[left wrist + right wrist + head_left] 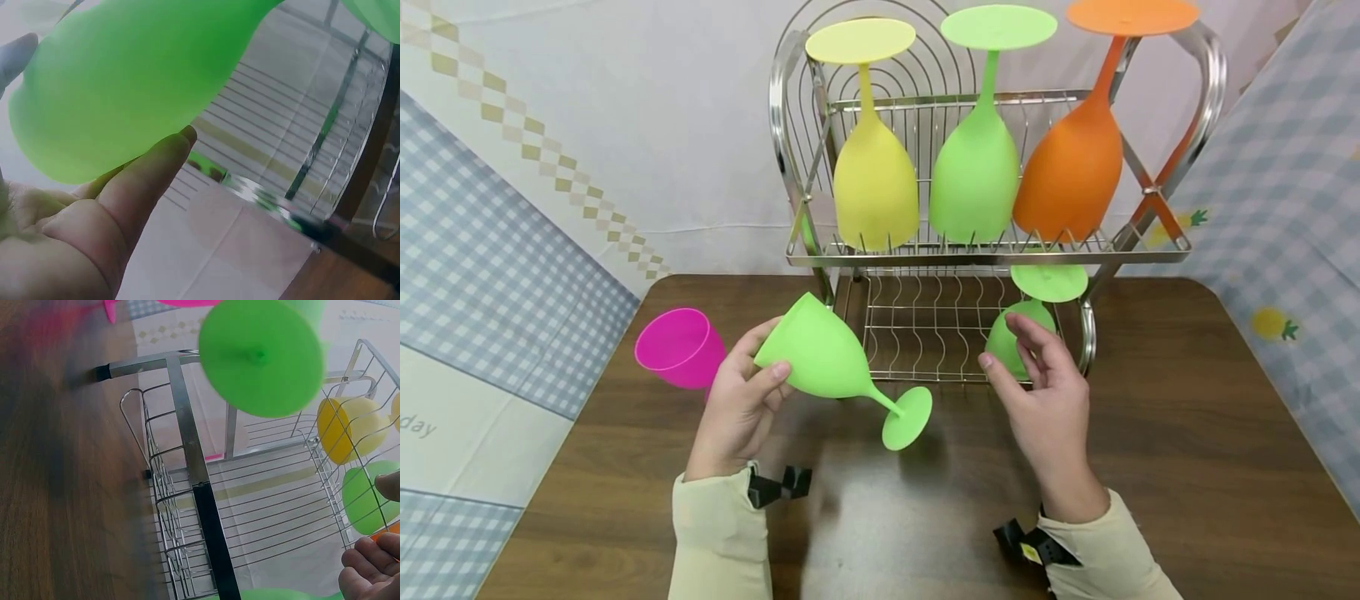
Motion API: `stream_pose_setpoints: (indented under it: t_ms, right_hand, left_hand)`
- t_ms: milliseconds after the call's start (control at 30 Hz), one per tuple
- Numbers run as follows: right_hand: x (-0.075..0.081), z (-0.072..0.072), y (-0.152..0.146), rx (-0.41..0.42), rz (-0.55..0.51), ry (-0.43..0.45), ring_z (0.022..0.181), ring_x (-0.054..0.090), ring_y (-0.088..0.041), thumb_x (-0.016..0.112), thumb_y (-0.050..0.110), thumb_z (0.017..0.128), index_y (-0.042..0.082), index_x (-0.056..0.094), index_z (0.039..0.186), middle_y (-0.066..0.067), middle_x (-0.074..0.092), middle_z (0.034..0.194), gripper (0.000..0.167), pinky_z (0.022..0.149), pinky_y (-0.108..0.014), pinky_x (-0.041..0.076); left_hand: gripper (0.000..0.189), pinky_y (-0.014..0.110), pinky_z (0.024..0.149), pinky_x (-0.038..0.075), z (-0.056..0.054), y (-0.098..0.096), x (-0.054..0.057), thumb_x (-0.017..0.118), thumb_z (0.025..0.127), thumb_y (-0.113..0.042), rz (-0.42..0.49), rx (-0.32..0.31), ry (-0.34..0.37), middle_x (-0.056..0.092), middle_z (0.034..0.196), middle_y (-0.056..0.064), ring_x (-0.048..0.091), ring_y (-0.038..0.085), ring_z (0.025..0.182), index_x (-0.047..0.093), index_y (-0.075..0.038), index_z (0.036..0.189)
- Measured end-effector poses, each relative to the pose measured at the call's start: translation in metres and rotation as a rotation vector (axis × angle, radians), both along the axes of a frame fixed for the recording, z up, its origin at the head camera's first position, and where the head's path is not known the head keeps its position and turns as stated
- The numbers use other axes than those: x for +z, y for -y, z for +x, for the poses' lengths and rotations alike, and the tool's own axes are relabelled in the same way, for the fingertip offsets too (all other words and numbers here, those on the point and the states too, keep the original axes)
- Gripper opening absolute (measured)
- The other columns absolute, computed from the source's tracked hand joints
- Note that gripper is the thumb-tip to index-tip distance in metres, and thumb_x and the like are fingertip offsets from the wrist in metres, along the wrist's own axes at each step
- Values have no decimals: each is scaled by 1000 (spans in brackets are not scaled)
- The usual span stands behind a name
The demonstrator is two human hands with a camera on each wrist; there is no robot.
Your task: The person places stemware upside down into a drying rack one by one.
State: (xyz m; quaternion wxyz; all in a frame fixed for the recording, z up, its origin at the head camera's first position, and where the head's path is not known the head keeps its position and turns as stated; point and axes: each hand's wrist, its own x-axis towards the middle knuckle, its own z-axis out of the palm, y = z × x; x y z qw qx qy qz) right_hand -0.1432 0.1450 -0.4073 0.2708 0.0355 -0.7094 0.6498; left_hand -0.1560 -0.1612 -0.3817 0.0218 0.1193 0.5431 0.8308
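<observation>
My left hand (pixel 741 400) grips a light green plastic goblet (pixel 820 354) by its bowl, thumb on the near side. The goblet is tilted, its mouth up and left, its foot down and right. In the left wrist view, fingers (pixel 144 181) lie along the green bowl (pixel 125 87). My right hand (pixel 1048 408) is held with thumb and fingers apart and nothing between them. Just behind it, another green goblet (pixel 1048 285) stands upside down on the lower rack level, partly hidden by the fingers. The right wrist view shows the held goblet's foot (pixel 259 359).
A two-level metal dish rack (pixel 985 260) stands at the table's back. On its upper level, yellow (pixel 876 183), green (pixel 973 175) and orange (pixel 1071 171) goblets rest upside down. A magenta goblet (pixel 679 346) stands mouth up left of my left hand on the wooden table (pixel 587 500).
</observation>
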Motion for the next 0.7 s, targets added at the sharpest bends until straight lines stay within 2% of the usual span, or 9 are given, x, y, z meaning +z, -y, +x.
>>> stream_pose_setpoints:
  t_ms: [333,700]
  right_hand:
    - [-1,2,3,16,18,0,128,56,-17,76,-10,83,-3,59,133,-11,62,134,54,110,-27,43]
    - [-4,4,13,64,66,-19,127,56,-16,79,-9,81,0,61,133,-9,63,132,55,109,-27,44]
  left_hand:
    - [40,28,84,60,-1,-3,-4,57,95,0,190,-108,-89,65,116,7,68,17,98,50,0,134]
    - [36,29,87,59,-2,-8,-7,60,97,-5,290,-211,-140,67,114,9,69,17,99,52,1,132]
